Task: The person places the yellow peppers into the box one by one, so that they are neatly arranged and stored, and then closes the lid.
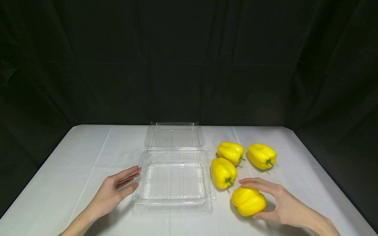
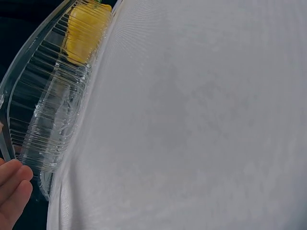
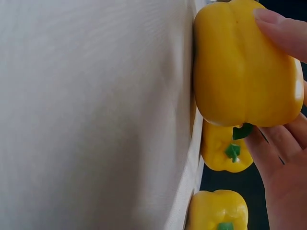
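Note:
A yellow bell pepper (image 1: 248, 201) lies on the table at the front right, and my right hand (image 1: 280, 203) grips it between the thumb and fingers. In the right wrist view, the thumb presses one side of this pepper (image 3: 240, 67), and its green stem points toward the palm. My left hand (image 1: 110, 191) is at the left side of a clear plastic clamshell container (image 1: 174, 178), fingers nearly straight and fingertips by the rim. Whether they touch it I cannot tell. The hinged lid (image 1: 175, 136) lies folded back, and nothing is inside the base.
Three more yellow bell peppers stand right of the container: one near its side (image 1: 223, 172), one behind that (image 1: 231, 152) and one farther right (image 1: 262, 155). A white cloth (image 1: 88, 157) covers the table. Black curtains (image 1: 183, 65) hang behind and at both sides.

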Demonstrator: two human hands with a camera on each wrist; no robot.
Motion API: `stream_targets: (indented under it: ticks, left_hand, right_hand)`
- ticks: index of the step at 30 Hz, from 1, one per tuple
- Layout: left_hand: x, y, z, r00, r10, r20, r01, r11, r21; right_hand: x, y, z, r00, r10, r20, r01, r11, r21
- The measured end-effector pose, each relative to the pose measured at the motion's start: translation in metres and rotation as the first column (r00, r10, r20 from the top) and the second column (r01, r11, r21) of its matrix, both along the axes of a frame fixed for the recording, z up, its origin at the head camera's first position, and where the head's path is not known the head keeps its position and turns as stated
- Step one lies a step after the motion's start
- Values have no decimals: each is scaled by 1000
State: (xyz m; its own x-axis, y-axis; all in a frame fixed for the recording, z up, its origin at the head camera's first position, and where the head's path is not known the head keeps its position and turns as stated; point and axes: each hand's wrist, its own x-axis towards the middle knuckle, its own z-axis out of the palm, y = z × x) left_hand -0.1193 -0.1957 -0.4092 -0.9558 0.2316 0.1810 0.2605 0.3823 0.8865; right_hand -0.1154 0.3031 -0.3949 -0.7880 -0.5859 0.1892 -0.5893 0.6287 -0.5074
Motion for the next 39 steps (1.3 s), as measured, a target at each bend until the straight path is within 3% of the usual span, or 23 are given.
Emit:
stream_targets:
  ticks: [9,18,24,32,39]
  left_hand:
    - [0,0,0,1000,0,0,0,1000,4]
    - [1,0,1,1000,7,13,-7,1000,0]
    - [0,0,1,1000,4,7,-4,1000,-1]
    - [0,0,0,1000,8,0,-8,1000,-11]
    - [0,1,2,1000,8,4,-8,1000,-12]
  right_hand:
    - [0,-2,1,998,-55,28,54,998,28]
    - [1,-5,-2,995,-86,-49,86,996,11]
    - [1,-6,-2,992,-112,-56,113,994,6]
    - [1,-9,2,994,-85,-75,83,996,-24]
    - [1,-12,9,995,-92,-39,91,995,-49]
